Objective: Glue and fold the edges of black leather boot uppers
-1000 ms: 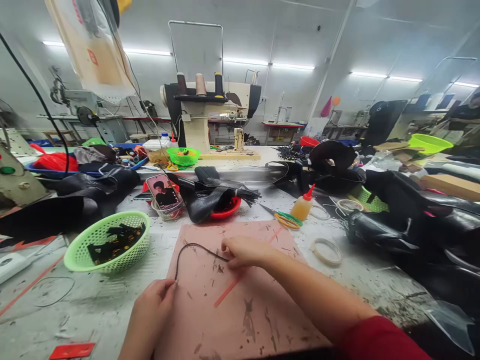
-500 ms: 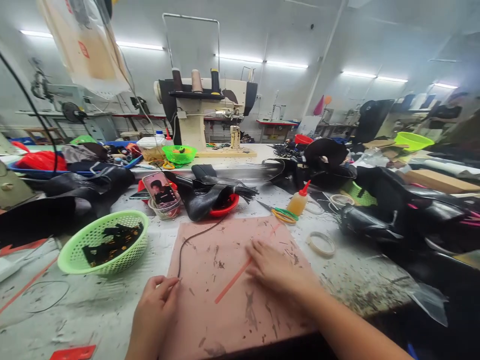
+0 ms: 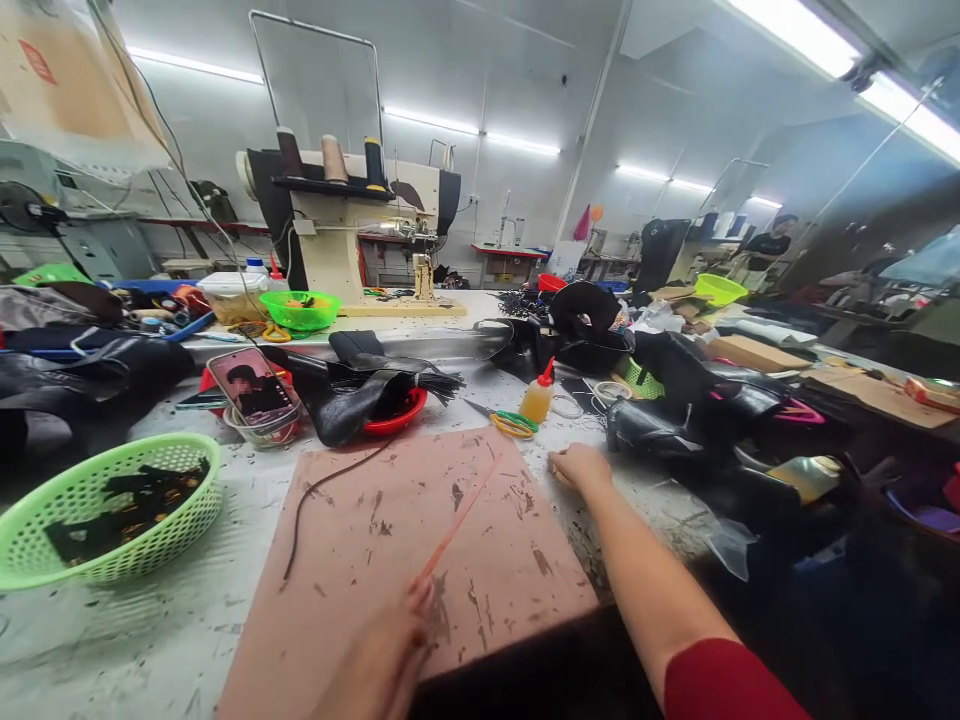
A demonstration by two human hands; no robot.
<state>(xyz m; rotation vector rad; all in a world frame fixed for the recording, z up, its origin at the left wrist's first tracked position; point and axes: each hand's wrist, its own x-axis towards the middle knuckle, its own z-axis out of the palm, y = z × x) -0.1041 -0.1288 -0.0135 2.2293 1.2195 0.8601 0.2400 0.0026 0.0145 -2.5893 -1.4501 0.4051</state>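
My left hand (image 3: 386,640), blurred, pinches the near end of a thin orange-red strip (image 3: 463,515). This strip runs away from me across the pink, scuffed mat (image 3: 352,590). To the right of the mat, my right hand (image 3: 585,468) has its fingers closed on a roll of tape (image 3: 561,480), which it mostly covers. A thin dark cord (image 3: 304,500) lies curved on the mat's left part, untouched. Beyond the mat are scissors (image 3: 514,424) with green and yellow handles and a glue bottle (image 3: 537,398) with a red tip.
A green basket (image 3: 202,500) of black pieces stands left. A phone (image 3: 253,388) leans on a clear tub. Behind the mat, a black boot-shaped piece (image 3: 341,410) rests against a red bowl (image 3: 405,412). Black leather pieces (image 3: 652,430) crowd the right; a sewing machine (image 3: 330,240) stands behind.
My left hand has let go of the cord and taken the strip's near end. My right hand has moved from the strip to the tape roll. The view has turned right.
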